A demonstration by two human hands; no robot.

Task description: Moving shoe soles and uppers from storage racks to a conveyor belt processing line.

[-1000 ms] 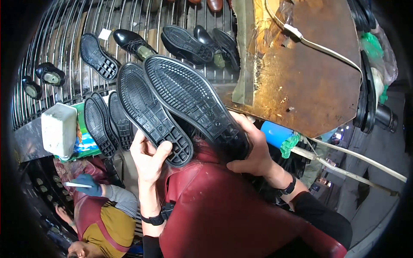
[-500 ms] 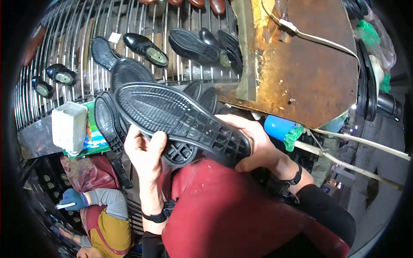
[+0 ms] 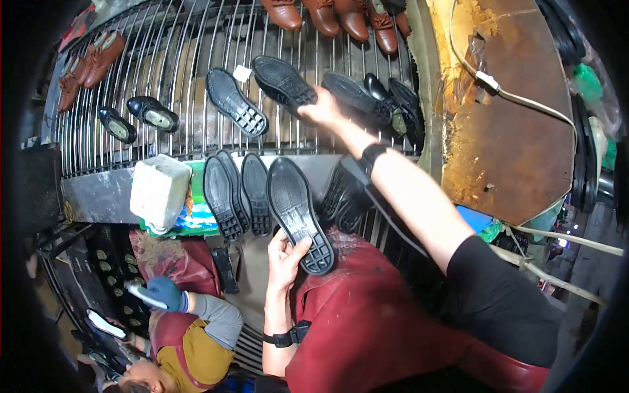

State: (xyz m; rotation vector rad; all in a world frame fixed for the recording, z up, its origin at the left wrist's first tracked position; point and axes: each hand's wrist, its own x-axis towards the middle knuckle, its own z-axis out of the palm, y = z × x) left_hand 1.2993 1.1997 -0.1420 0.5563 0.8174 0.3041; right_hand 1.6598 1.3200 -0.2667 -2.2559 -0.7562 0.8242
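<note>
My left hand point(image 3: 285, 259) grips the heel end of a black shoe sole point(image 3: 290, 200), thumb on its treaded face, above my red apron. My right arm stretches out over the metal-bar rack point(image 3: 187, 85). There my right hand point(image 3: 322, 110) pinches the heel end of another black sole point(image 3: 278, 77). To its left on the rack is a black sole point(image 3: 230, 98), tread up, beside a small white tag point(image 3: 242, 73). Several more soles, including one dark sole point(image 3: 255, 190), stand along the rack's near edge.
Black shoes point(image 3: 152, 114) and brown shoes point(image 3: 354, 19) sit on the rack. A white block-like container point(image 3: 158, 190) stands on the near ledge. At right is a worn brown board point(image 3: 504, 131) with a white cable. A co-worker's gloved hand point(image 3: 164, 295) is at lower left.
Both hands were together on a sole in front of me. My right hand has moved away over the rack with a sole, while my left keeps one near the apron. The view has shifted.
</note>
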